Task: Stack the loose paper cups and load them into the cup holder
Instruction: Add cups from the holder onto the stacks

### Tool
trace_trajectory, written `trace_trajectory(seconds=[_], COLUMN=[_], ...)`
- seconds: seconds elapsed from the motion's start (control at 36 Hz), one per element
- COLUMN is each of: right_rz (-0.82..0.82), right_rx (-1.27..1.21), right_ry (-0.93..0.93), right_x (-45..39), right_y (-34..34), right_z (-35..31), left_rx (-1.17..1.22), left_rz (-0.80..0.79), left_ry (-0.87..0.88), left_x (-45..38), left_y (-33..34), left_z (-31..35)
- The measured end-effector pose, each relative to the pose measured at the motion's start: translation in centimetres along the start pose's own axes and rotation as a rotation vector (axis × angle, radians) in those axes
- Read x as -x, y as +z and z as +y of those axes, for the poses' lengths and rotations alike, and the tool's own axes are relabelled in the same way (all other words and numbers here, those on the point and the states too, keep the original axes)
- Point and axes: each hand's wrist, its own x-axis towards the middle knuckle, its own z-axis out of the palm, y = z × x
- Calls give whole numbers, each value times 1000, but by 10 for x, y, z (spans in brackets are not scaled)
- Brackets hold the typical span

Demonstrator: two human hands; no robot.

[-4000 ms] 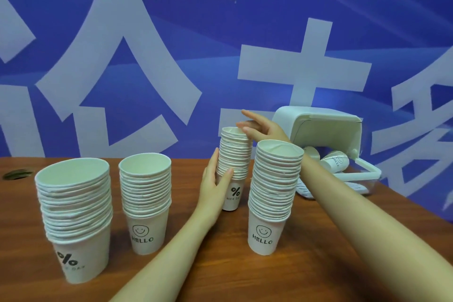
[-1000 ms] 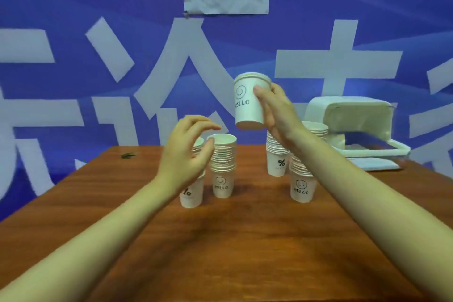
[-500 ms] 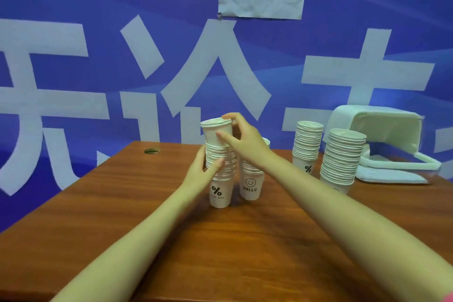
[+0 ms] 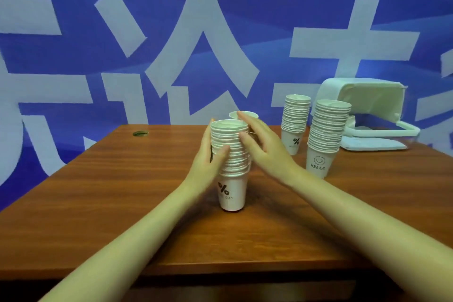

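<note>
Left hand [image 4: 208,162] curled round near "%" stack [image 4: 231,167] at table [image 4: 122,191] centre, presumably steadying it; right hand [image 4: 262,144] spread, fingers straight, beside its 3 o'clock side; cup holder [image 4: 362,95] lay at 2 o'clock, apparently unloaded.

Centre frame, your left hand [image 4: 208,157] cups the "%" cup stack [image 4: 231,162] on the wooden table [image 4: 110,191]; your right hand [image 4: 262,147] lies flat-fingered against its right side, hiding most of a second stack [image 4: 244,115] behind. Right of centre stand two more stacks [image 4: 295,122] [image 4: 327,140], the white cup holder [image 4: 362,103] behind them.
</note>
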Motion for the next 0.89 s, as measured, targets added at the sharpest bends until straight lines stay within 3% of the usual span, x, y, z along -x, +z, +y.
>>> trace_trajectory(seconds=[0.14,0.31,0.47,0.64,0.89], right_rz=[114,424,759,675,383], right_rx=[-117,-133,-92,99,289], right_ry=[55,55,348,638,762], right_x=[28,56,71,81,27], right_y=[-42,-119,-214,-285,-329], right_z=[-4,15,90,187,272], left_rx=[-15,94,169,148,18], left_rz=[-13,-44,-180,-165,0], left_ry=[95,150,155,152,170], left_x=[3,-6,-14,-42,-108], left_y=[45,113,200,287,355], left_z=[17,28,29,12,-28])
